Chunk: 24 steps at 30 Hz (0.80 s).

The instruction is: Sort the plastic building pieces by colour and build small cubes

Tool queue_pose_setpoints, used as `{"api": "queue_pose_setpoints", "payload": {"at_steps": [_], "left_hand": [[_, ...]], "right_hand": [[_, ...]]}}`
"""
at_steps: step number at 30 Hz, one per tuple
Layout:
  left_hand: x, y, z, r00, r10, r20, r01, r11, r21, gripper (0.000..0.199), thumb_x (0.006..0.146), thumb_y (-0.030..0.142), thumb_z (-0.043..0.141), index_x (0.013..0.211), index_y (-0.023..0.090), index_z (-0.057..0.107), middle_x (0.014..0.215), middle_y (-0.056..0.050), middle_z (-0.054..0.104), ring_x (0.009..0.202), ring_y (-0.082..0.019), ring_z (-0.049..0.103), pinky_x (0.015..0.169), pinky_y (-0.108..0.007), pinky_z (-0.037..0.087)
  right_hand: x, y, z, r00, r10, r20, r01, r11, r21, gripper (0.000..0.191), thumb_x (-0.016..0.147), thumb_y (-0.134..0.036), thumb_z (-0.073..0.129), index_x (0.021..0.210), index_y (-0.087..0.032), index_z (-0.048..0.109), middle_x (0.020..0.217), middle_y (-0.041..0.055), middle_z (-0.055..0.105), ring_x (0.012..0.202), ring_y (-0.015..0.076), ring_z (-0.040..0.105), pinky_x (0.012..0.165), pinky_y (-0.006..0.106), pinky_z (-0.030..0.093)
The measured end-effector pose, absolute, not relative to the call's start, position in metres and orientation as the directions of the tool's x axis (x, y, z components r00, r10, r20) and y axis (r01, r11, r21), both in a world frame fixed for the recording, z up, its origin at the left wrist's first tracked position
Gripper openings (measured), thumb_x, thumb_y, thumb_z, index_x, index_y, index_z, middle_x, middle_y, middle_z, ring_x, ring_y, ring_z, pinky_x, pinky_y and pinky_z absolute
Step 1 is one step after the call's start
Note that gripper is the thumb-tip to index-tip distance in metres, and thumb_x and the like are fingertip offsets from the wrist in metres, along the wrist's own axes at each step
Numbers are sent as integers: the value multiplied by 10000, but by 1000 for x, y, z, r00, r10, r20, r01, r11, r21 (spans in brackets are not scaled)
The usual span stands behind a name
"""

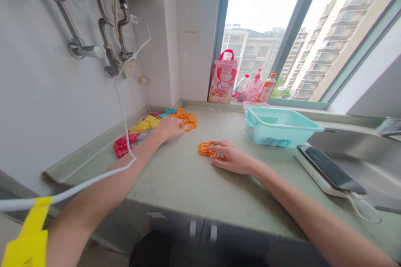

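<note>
At the end of a heap of toothed plastic pieces, my left hand [170, 128] has its fingers and thumb closed at the edge of an orange toothed piece [189, 127]. Yellow toothed pieces [145, 124], red toothed pieces [122, 147] and blue ones [170, 111] lie in the same heap along the wall. Nearer the middle of the counter, my right hand [234, 158] grips joined orange toothed pieces [205, 148], with fingers over the top and the thumb along the near side. A pale label with dark print shows on them beneath my fingers.
A teal plastic basin [283, 117] stands on the counter [175, 187] beside the steel sink [376, 167]. A phone [330, 169] lies on a white box at the sink's edge. A white cable [120, 104] crosses over my left forearm. Bottles [254, 88] and a pink bag [223, 81] line the windowsill.
</note>
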<state>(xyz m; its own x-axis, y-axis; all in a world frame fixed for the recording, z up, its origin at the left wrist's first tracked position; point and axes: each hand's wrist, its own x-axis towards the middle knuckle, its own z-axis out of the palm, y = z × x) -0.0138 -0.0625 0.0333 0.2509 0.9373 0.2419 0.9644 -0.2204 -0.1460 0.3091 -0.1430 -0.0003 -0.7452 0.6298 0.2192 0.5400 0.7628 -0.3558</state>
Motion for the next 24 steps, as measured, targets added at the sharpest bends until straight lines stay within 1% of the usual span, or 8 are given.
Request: {"api": "queue_pose_setpoints", "payload": {"at_steps": [3, 6, 9, 11, 15, 18, 20, 24], "left_hand": [[-19, -60, 33, 161, 954, 253, 979, -123, -160, 526, 875, 667, 583, 1061, 236, 821, 982, -133, 794, 985, -348, 721, 875, -412, 488], [-24, -58, 32, 125, 947, 295, 981, -75, -178, 483, 887, 603, 581, 1060, 212, 806, 976, -143, 787, 975, -345, 710, 898, -436, 474], [-26, -55, 27, 152, 892, 427, 974, -61, -219, 433, 929, 493, 536, 1138, 189, 763, 1110, -158, 765, 1101, -342, 659, 974, -466, 441], [-26, -51, 22, 156, 870, 467, 971, -48, -234, 475, 941, 496, 513, 1199, 165, 736, 1232, -184, 726, 1183, -352, 613, 1016, -492, 419], [-26, -44, 13, 150, 915, 375, 973, -69, -221, 590, 963, 594, 447, 1223, 149, 733, 1298, -204, 703, 1229, -366, 590, 1144, -586, 308], [-25, -42, 12, 193, 926, 325, 973, -137, -186, 571, 976, 587, 430, 1255, 184, 723, 1346, -174, 694, 1285, -358, 572, 1208, -627, 199], [-23, -43, 12, 238, 926, 293, 967, -197, -162, 527, 978, 559, 446, 1279, 218, 711, 1368, -147, 690, 1303, -340, 573, 1221, -609, 190], [-13, -49, 12, 340, 906, 252, 940, -321, -115, 495, 976, 540, 484, 1316, 246, 692, 1384, -126, 686, 1305, -321, 589, 1213, -574, 234]], "right_hand": [[314, -140, -1, -733, 632, 252, 518, 758, -396, 465, 1001, -418, 609, 1445, -283, 636, 1527, 146, 558, 1395, 310, 555, 1199, 519, 415], [316, -139, -1, -725, 639, 258, 519, 752, -406, 449, 1001, -394, 594, 1430, -273, 649, 1518, 145, 566, 1381, 302, 568, 1202, 510, 419], [315, -140, -1, -722, 642, 257, 527, 751, -398, 449, 1003, -382, 580, 1434, -271, 644, 1511, 143, 571, 1377, 298, 571, 1204, 512, 419], [314, -142, -1, -719, 645, 259, 529, 750, -397, 448, 1007, -385, 571, 1433, -271, 644, 1511, 142, 571, 1379, 297, 570, 1203, 511, 421], [313, -143, -2, -709, 657, 257, 536, 738, -410, 455, 1001, -384, 580, 1434, -263, 646, 1527, 143, 558, 1391, 300, 559, 1209, 502, 414], [314, -142, -3, -706, 656, 266, 527, 738, -421, 458, 996, -386, 591, 1433, -264, 648, 1523, 135, 564, 1390, 297, 560, 1208, 487, 416], [315, -141, -3, -708, 654, 267, 522, 739, -425, 457, 996, -386, 591, 1433, -265, 648, 1518, 131, 569, 1388, 293, 562, 1207, 475, 419], [315, -142, -2, -711, 653, 263, 520, 739, -429, 457, 1000, -393, 590, 1438, -273, 643, 1515, 123, 573, 1383, 290, 565, 1204, 469, 422]]}}
